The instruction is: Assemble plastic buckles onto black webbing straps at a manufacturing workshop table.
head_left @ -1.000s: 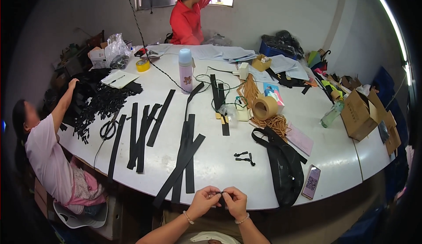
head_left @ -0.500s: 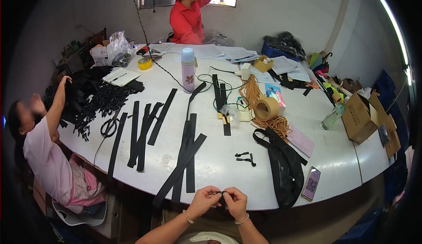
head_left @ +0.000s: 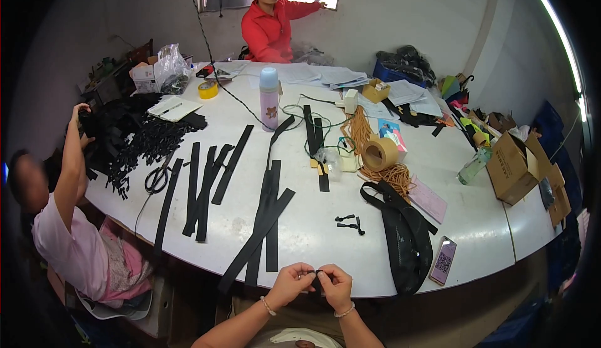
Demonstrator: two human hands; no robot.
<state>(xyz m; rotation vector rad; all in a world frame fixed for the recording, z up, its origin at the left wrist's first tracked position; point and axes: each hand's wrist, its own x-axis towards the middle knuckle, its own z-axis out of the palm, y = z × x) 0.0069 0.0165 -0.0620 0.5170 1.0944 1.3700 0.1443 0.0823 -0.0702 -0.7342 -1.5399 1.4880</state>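
Observation:
At the table's near edge, my left hand (head_left: 294, 286) and my right hand (head_left: 336, 287) are side by side, thumbs and fingers pinched together. Between their fingertips is a small black piece (head_left: 316, 273), mostly covered by the fingers, so its kind does not show. Just ahead and to the left, long flat black straps (head_left: 271, 229) lie across one another. A few small black toggle-like pieces (head_left: 350, 224) rest on the white table (head_left: 313, 241) to the right. Beyond them lies a black sling bag (head_left: 407, 248).
Further straps (head_left: 195, 197) and black scissors (head_left: 156, 180) lie left, near a black heap (head_left: 144, 132) and a co-worker in pink (head_left: 69, 241). A bottle (head_left: 269, 100) stands mid-table; tape (head_left: 379, 154), a phone (head_left: 443, 261) and a carton (head_left: 514, 167) are right. A person in red (head_left: 266, 28) is behind.
The co-worker on the left leans back and raises both hands over the black heap. The person in red has turned forward and lowered the outstretched arm. My hands stay nearly in place.

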